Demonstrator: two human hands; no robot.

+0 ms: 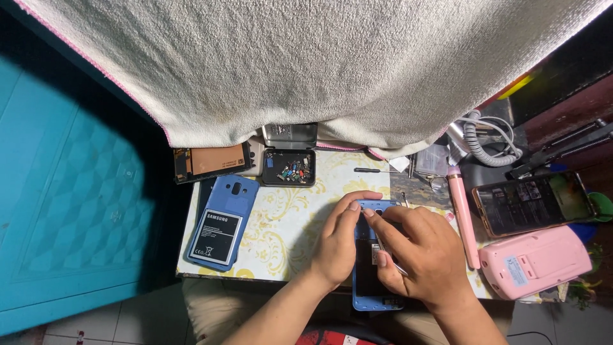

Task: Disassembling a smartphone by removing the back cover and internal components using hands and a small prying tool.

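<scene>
A blue phone frame (373, 295) with its back off lies at the table's front edge, mostly under both hands. My left hand (340, 239) rests on its left side, with the fingers bent over its top end. My right hand (424, 255) covers its right side and pinches a thin metal tool (397, 268) whose tip points down and to the right. The inside of the phone is largely hidden.
A second blue phone with a battery (222, 222) lies at left, and a small black tray of tiny parts (289, 168) behind. At right are a pink pen-like tool (463, 214), a dark phone (533, 202) and a pink device (535, 262). A white towel (306, 64) hangs overhead.
</scene>
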